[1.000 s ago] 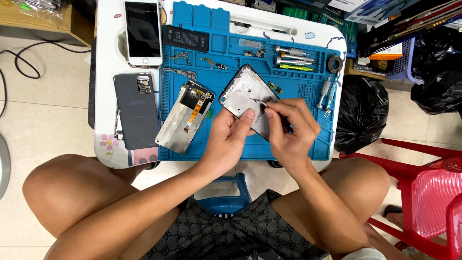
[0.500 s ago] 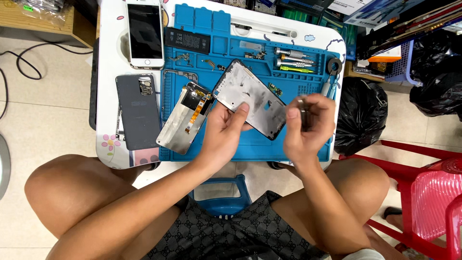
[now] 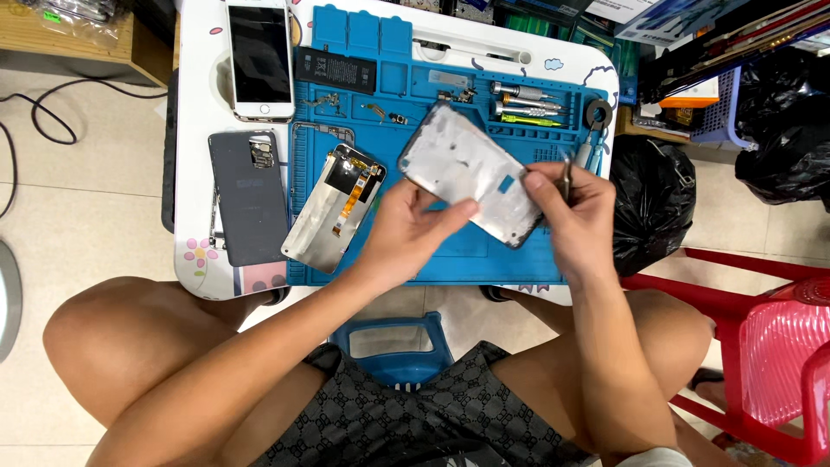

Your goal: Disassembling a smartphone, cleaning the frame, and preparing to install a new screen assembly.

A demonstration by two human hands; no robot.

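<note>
Over the blue silicone repair mat (image 3: 450, 251): we hold the silvery rectangular phone frame (image 3: 471, 173) raised, tilted.
Left hand (image 3: 406, 229): fingers pinching its lower edge.
Right hand (image 3: 575, 212): gripping thin metal tweezers (image 3: 565, 177) at its right end.
Step, we judge: working parts off it; steady tweezer aim needed.

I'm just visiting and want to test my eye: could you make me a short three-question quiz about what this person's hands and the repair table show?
1. True or false: the phone frame lies flat on the blue mat.
2. Which hand holds the thin metal tool? A) left hand B) right hand C) neither
3. What lies on the mat just left of the left hand?

Key:
1. False. Both hands hold it up, tilted, above the mat.
2. B. The right hand pinches it while also touching the frame's edge.
3. A detached screen panel, face down, with an orange flex cable showing.
</note>
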